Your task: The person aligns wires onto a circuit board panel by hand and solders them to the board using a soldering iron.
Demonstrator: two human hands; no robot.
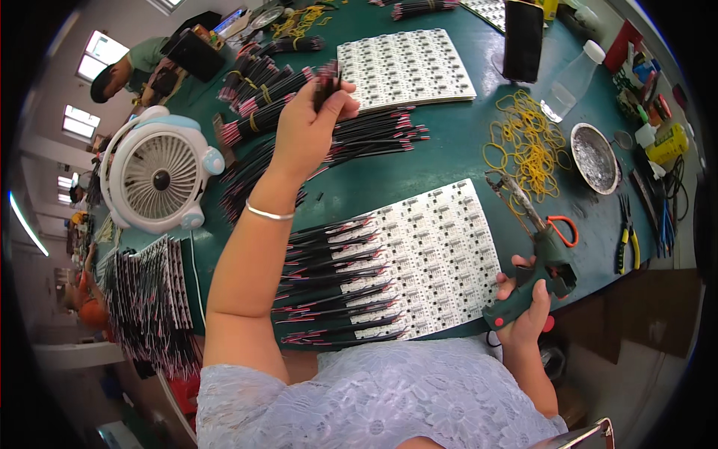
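Note:
My left hand (308, 127), raised over the far part of the table, is closed round a small bunch of black wires (327, 81) with reddish ends. Loose black wires (374, 136) lie beneath and beside it. In my right hand (525, 307) is a green soldering gun (552, 258), its metal tip pointing away to the far left. Between my arms lies a white sheet of circuit boards (441, 254). Rows of black wires (329, 280) run over its left side, their ends sticking out past the left edge.
A stack of white board sheets (404, 63) stands at the back, near a phone (522, 41). Yellow rubber bands (523, 142), a clear bottle (572, 82), a metal bowl (595, 159) and pliers (627, 236) lie rightward. A white fan (158, 172) and wired boards (149, 299) are left.

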